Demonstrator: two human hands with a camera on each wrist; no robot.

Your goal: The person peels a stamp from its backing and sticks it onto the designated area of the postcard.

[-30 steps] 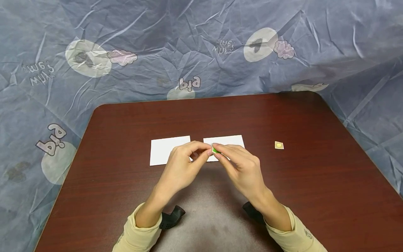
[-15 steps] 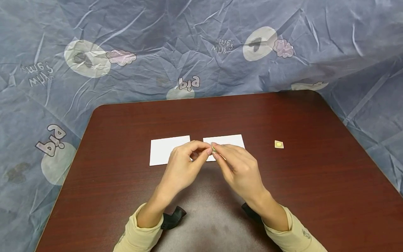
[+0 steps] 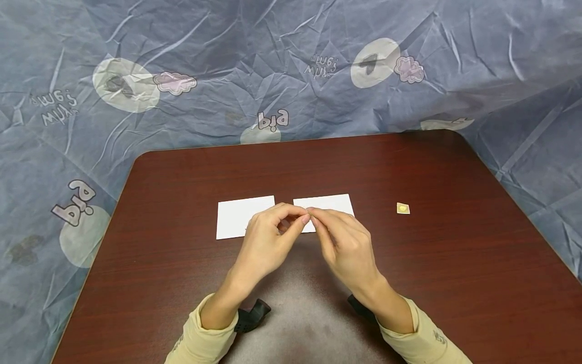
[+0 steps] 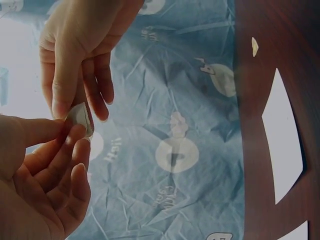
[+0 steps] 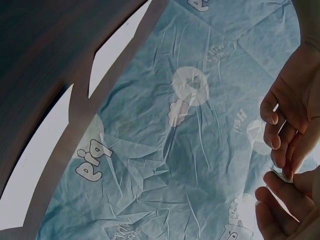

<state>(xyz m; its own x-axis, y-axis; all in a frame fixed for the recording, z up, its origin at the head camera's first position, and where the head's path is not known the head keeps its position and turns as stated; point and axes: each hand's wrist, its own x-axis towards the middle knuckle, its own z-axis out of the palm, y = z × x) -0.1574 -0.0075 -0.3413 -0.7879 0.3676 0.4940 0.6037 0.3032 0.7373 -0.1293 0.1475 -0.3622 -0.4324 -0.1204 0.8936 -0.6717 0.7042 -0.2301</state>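
Observation:
My left hand point(image 3: 265, 240) and right hand point(image 3: 347, 237) meet over the table, fingertips together, both pinching one small wrapper packet point(image 4: 80, 117) with a serrated edge. The fingers almost wholly hide it in the head view; the right wrist view shows only a thin edge of the packet point(image 5: 281, 175). What is inside it cannot be seen. Behind the hands, partly covered by them, lie two white rectangular cards, the left card point(image 3: 234, 217) and the right card point(image 3: 325, 201). Farther right on the table is a small yellowish square packet point(image 3: 402, 208) with a round shape in its middle.
The dark reddish-brown table point(image 3: 447, 273) has rounded far corners. A crinkled blue-grey cloth point(image 3: 291, 65) with printed pictures hangs behind it and at both sides. Black camera mounts point(image 3: 252, 316) are on both wrists, near the light yellow sleeves point(image 3: 200, 336).
The green face of the packet, visible between the fingertips a second ago, has turned out of sight. The right hand has shifted slightly left; both hands keep their pinch.

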